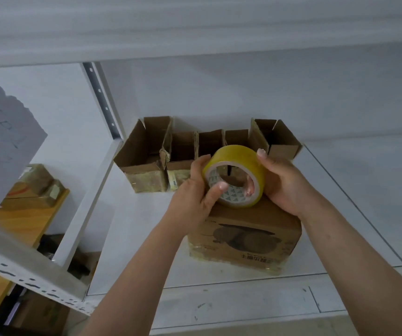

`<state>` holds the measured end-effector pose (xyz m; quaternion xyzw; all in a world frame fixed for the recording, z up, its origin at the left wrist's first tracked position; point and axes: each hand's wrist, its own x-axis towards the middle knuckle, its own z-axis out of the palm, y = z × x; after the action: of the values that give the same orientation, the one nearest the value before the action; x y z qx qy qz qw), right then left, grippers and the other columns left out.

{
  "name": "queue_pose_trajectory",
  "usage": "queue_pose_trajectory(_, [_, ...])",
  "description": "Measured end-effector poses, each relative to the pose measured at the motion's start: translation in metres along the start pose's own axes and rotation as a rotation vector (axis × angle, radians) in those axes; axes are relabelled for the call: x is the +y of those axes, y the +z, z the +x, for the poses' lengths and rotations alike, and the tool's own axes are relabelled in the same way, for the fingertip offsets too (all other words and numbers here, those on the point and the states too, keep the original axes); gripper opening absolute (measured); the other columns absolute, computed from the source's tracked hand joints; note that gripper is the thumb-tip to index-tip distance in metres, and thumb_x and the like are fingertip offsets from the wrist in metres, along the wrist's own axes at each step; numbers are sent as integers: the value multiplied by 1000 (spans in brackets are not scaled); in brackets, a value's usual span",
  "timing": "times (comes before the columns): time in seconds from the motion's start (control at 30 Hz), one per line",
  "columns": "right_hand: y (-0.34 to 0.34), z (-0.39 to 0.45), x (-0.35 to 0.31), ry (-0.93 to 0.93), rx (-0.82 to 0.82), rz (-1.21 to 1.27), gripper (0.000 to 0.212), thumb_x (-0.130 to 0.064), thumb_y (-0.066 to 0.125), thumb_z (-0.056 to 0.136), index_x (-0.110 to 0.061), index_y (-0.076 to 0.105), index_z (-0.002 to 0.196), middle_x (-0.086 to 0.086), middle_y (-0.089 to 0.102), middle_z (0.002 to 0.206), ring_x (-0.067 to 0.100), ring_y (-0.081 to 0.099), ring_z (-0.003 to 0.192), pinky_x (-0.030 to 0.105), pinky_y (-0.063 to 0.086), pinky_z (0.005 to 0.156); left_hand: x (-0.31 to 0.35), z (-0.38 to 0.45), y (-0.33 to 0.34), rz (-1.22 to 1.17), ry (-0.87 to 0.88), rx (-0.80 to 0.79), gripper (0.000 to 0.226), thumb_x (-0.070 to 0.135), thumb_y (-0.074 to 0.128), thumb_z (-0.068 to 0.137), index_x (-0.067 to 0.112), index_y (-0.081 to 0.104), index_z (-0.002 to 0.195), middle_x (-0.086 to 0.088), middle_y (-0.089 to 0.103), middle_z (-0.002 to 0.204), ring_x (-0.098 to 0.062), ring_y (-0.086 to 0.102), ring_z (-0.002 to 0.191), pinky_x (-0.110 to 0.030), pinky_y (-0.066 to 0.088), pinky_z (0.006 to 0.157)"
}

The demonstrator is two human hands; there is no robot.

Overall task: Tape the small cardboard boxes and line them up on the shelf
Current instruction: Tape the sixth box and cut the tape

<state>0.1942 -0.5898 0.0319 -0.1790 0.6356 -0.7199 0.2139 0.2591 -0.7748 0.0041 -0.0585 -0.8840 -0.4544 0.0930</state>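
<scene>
White shelf (340, 214) carries five open small boxes (144, 161) along the back; both hands, left (192, 195) and right (282, 183), grip a yellow tape roll (236, 175) above, possibly touching, a closed printed box (246, 241).

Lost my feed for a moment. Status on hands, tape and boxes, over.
Left hand and right hand both grip tape roll over closed printed box. Open boxes lined up behind on shelf. Nothing blocking.
</scene>
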Motion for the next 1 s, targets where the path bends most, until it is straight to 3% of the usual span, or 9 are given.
queue_pose_trajectory(0.1, [-6,-4,-7,19,38,-78,53,-49,63,74,-10,67,110,13,70,109,32,64,110,39,53,91,-1,3,5,180,-7,26,92,55,65,81,20,15,150,1,62,120,-18,64,107,-38,56,89])
queue_pose_trajectory(0.23, [-9,-9,-28,-51,97,-370,50,-69,65,57,-28,78,80,6,75,90,27,70,94,40,54,89,-2,2,3,238,-18,-18,113,72,62,63,22,12,152,5,55,139,-19,55,124,-33,43,105])
queue_pose_trajectory(0.33, [-24,-17,-44,-85,180,-492,73,-70,69,52,-5,74,84,25,71,84,42,68,79,44,59,78,-2,2,2,242,-27,-48,110,74,63,60,29,21,151,11,45,149,-12,46,133,-19,32,103])
queue_pose_trajectory(0.4, [-38,-25,-52,-86,198,-589,77,-70,70,52,2,72,80,14,69,63,26,66,54,25,55,55,-1,2,3,257,-45,-39,108,76,62,59,32,25,150,12,46,147,-10,47,130,-18,33,99])
queue_pose_trajectory(0.47, [-45,-31,-60,-24,192,-687,59,-66,71,61,-8,73,65,0,65,51,8,60,43,13,44,44,-1,3,4,265,-68,-32,109,76,63,57,34,25,151,14,45,147,-9,46,130,-17,31,98])
queue_pose_trajectory(0.53, [-52,-32,-66,54,202,-800,51,-62,73,68,-14,69,52,-3,61,44,5,56,38,17,42,43,-2,3,4,236,-84,-21,111,74,65,56,34,24,152,16,45,148,-7,44,132,-18,30,101])
queue_pose_trajectory(0.7, [-70,-40,-51,317,214,-1142,65,-68,70,68,-5,62,59,3,52,43,11,51,36,25,40,52,-2,2,2,205,-111,-24,114,71,68,55,35,21,153,18,42,149,-5,41,134,-19,27,102])
queue_pose_trajectory(0.83, [-81,-43,-21,346,207,-1071,65,-71,67,68,-11,50,50,3,50,42,11,51,36,26,40,54,-1,0,3,203,-107,-26,116,73,66,53,34,22,153,20,42,148,4,36,127,-19,26,103])
queue_pose_trajectory(1.0, [-85,-43,-2,358,220,-967,66,-70,67,68,-4,66,64,0,55,46,11,56,43,24,39,53,0,0,1,205,-110,-30,114,74,65,54,34,24,152,22,42,147,9,31,122,-15,23,102])
